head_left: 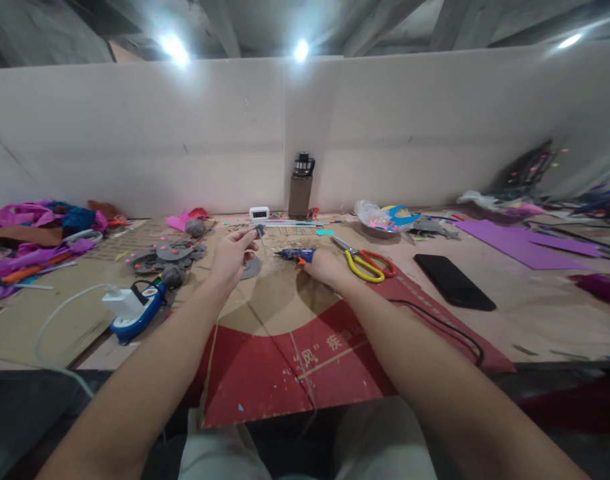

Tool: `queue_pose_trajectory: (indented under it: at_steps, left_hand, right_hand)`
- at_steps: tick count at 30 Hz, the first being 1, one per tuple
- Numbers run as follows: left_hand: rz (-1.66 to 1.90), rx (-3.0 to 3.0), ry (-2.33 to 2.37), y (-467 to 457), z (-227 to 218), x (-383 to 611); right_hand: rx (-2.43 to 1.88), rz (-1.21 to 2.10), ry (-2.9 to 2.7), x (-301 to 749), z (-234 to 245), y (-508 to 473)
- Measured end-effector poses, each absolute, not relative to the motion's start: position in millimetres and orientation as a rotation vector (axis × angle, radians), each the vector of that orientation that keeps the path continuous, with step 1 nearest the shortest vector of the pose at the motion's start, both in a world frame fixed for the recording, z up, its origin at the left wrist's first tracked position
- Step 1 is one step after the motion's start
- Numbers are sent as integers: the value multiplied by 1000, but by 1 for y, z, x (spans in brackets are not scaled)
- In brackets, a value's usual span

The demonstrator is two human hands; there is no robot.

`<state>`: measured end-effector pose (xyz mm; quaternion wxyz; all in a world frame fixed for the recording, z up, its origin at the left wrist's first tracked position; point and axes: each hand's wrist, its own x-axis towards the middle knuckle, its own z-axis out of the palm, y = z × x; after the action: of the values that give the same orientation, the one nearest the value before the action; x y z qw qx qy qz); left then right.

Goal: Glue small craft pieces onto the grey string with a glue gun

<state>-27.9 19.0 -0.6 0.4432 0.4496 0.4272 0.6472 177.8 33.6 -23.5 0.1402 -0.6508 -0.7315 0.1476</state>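
My right hand (327, 268) is closed around a blue hot glue gun (297, 254) with an orange trigger; its nozzle points left, low over the cardboard. In my left hand (235, 253), thumb and fingers pinch a small dark grey piece (259, 230), perhaps felt, raised above the board. A grey rounded felt piece (252, 267) lies on the cardboard beside the left hand, partly hidden by it. Right of the glue gun rest scissors (362, 260) with one yellow and one red handle. Both hands work over a red and brown cardboard sheet (269, 373).
A blue power strip (139, 320) with a white plug stands at left, near grey felt pieces (167, 257). A dark bottle (301, 190) stands against the wall. At right are a black phone (453, 281), purple sheets (515, 243), a bowl (382, 229) and a black cable (439, 319).
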Motion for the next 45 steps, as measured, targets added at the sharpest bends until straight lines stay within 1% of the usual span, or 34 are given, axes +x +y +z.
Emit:
queue_pose_trajectory:
  at_steps: [4, 6, 11, 14, 16, 25, 45]
  left_hand:
    - [1616, 1113, 1088, 19, -1, -27]
    - [1631, 1088, 1100, 19, -1, -28]
    - [1660, 1025, 1127, 20, -2, -32]
    - [1664, 993, 1162, 20, -2, -34]
    - [1664, 982, 1177, 20, -1, -34]
    - [1679, 956, 1238, 16, 2, -32]
    - [1686, 1022, 1224, 16, 2, -29]
  right_hand:
    - [-1878, 529, -2018, 179, -21, 39]
    - [-1800, 556, -1936, 178, -20, 41]
    - [-1253, 611, -1700, 171, -19, 40]
    - [-994, 683, -1717, 166, -16, 31]
    - [-921, 720, -1772, 164, -14, 24]
    - [-927, 600, -1877, 159, -11, 12]
    - [-994, 526, -1941, 157, -9, 10]
